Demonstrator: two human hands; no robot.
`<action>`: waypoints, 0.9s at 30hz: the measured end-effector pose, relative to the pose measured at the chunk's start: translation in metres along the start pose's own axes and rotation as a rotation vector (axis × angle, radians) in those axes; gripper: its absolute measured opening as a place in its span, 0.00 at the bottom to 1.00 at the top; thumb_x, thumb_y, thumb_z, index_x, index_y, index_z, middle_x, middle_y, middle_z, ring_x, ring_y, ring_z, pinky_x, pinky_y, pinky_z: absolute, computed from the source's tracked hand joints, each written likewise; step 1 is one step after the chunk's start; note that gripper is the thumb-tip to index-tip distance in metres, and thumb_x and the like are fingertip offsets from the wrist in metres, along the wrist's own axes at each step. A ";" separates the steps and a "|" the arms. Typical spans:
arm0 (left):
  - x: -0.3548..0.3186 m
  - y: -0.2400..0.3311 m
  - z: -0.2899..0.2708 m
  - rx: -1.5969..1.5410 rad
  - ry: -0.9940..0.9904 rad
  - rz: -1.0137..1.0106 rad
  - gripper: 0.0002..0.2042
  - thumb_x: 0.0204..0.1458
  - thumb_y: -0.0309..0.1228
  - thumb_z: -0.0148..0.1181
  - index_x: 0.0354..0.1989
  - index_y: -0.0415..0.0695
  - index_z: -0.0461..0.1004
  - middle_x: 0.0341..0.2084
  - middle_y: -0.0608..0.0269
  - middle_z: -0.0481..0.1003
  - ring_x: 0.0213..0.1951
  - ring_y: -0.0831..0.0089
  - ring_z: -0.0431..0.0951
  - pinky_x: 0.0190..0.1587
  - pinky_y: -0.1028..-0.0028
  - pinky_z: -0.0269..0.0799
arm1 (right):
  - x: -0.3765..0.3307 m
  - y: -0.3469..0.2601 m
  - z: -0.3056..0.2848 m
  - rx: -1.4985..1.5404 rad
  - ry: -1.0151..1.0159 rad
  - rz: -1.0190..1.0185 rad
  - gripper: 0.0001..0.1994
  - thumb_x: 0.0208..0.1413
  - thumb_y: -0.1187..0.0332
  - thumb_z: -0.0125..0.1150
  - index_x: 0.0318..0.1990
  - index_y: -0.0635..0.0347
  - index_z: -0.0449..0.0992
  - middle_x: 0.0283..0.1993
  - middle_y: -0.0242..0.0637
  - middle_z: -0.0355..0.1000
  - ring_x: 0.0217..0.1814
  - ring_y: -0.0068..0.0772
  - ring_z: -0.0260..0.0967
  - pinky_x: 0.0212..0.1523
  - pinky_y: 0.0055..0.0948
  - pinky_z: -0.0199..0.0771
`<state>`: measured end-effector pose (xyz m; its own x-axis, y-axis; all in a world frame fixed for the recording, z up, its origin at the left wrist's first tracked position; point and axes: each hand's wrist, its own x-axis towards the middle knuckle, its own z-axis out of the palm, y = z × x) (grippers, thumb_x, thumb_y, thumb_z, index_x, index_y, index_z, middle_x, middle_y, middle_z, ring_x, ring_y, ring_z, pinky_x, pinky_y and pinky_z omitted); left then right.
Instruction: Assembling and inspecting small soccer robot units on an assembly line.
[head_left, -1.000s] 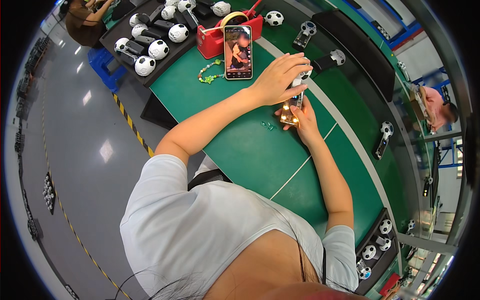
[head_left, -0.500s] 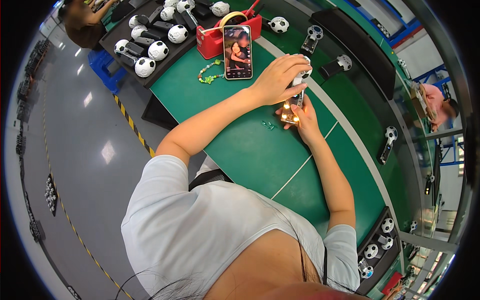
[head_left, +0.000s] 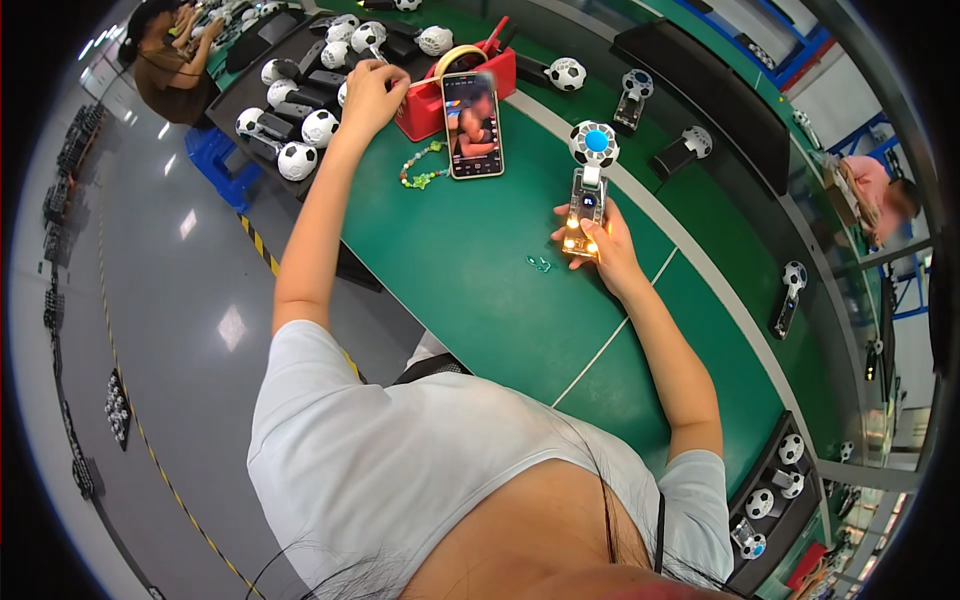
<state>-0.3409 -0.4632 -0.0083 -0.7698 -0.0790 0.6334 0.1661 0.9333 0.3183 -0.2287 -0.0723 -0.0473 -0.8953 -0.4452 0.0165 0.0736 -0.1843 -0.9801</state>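
Upright, lit handheld fan point(head_left: 588, 190), blue-centred ball head, in clasped right hand point(head_left: 600, 240); left hand point(head_left: 372, 92) spread over tray balls point(head_left: 318, 127).

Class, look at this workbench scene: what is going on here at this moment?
A person sits at a green workbench. Their right hand holds a small handheld fan upright, with a football-patterned head and lights glowing on its handle. Their left hand reaches out to a black tray of football-patterned parts at the bench's far left. A phone leans against a red box, with a beaded strap beside it.
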 end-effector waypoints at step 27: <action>-0.012 0.006 -0.016 -0.421 -0.129 -0.303 0.13 0.52 0.33 0.58 0.34 0.32 0.77 0.22 0.62 0.75 0.23 0.78 0.71 0.27 0.81 0.66 | 0.003 0.001 -0.007 0.152 0.006 0.023 0.22 0.59 0.63 0.48 0.56 0.65 0.56 0.46 0.49 0.71 0.36 0.35 0.75 0.17 0.17 0.67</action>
<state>-0.3208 -0.4626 -0.0022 -0.8866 -0.2549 0.3860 0.1371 0.6520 0.7457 -0.2343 -0.0671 -0.0493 -0.8950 -0.4460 -0.0075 0.1599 -0.3051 -0.9388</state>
